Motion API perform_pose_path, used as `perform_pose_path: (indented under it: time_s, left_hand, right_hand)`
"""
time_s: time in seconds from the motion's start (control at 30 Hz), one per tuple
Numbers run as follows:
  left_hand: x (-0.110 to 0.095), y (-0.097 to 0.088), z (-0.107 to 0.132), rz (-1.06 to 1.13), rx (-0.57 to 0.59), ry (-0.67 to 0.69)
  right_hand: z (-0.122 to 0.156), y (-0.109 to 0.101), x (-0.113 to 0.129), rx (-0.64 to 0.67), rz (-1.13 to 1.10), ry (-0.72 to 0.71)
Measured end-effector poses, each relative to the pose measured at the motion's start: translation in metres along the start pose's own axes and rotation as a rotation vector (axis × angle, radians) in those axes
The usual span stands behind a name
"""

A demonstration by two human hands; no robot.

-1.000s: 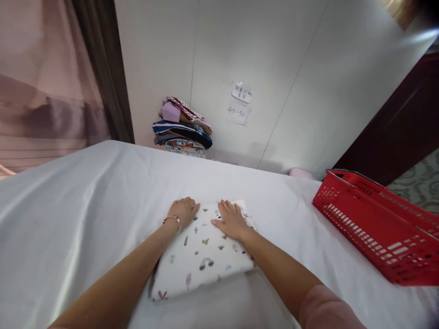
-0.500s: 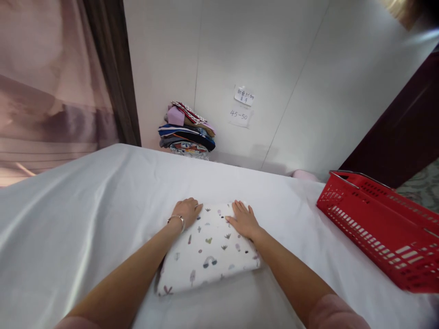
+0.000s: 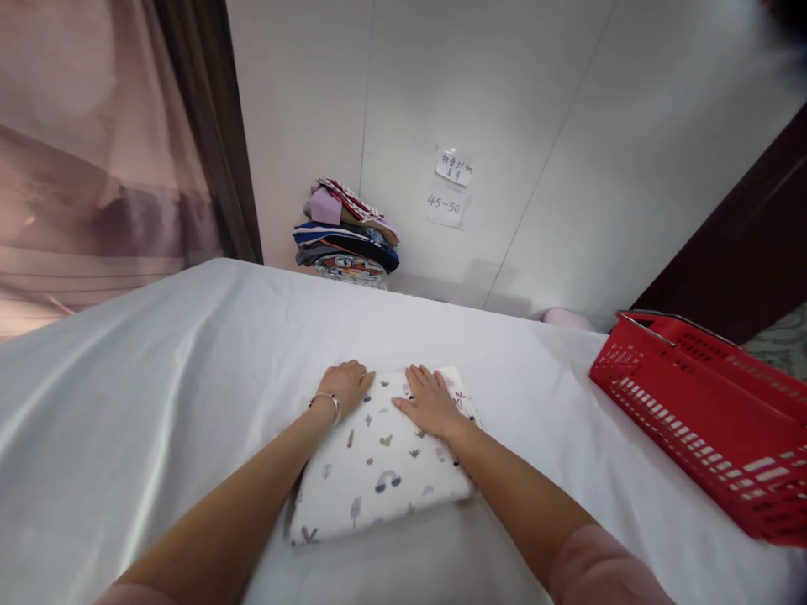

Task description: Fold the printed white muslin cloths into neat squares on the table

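A folded white cloth [image 3: 378, 445] printed with small rainbows, cacti and other little motifs lies on the white-covered table in front of me. My left hand [image 3: 344, 386], a silver bangle at its wrist, rests against the cloth's far left edge with the fingers loosely bent. My right hand [image 3: 429, 405] lies flat on the far right part of the cloth, fingers stretched and thumb apart. A strip of the cloth's far right corner shows beyond that hand.
A red plastic basket [image 3: 699, 412] with a metal handle stands on the right. Behind the table rises a stack of folded fabrics [image 3: 346, 235] by the pale wall. Paper labels [image 3: 449, 189] are stuck there. A curtain [image 3: 208, 109] hangs at the left.
My right hand has slid left across the cloth, uncovering its far right corner. My left hand keeps its place at the left edge.
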State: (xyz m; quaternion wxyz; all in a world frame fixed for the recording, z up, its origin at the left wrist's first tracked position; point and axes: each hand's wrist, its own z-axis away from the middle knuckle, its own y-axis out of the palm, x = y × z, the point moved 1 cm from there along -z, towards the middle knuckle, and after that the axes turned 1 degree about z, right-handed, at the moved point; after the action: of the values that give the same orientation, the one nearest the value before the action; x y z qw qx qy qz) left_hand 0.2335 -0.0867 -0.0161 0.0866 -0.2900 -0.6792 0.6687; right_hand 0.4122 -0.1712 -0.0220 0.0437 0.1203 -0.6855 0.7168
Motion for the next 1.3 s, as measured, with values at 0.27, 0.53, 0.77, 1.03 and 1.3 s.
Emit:
perform_pose_path:
  time_s: [0.27,0.53,0.77,1.03,1.3]
  left_hand:
    - [-0.003,-0.007,0.008,0.074,-0.155,-0.012]
    - [-0.027,0.011,0.031,-0.109,0.047,0.144]
    - [-0.022,0.018,0.029,-0.082,0.081,0.134]
    - [-0.022,0.011,0.027,-0.015,0.13,0.141]
    - [-0.015,-0.001,0.067,-0.017,0.061,0.049]
  right_hand:
    - [-0.001,0.0,-0.002,0.027,-0.013,0.03]
    - [-0.002,-0.007,-0.006,0.057,0.009,0.065]
    - [0.018,-0.015,-0.05,0.065,0.051,0.286]
    - [0.021,-0.025,-0.052,0.083,-0.033,0.296]
    - [0.071,-0.017,-0.038,-0.03,0.061,0.138]
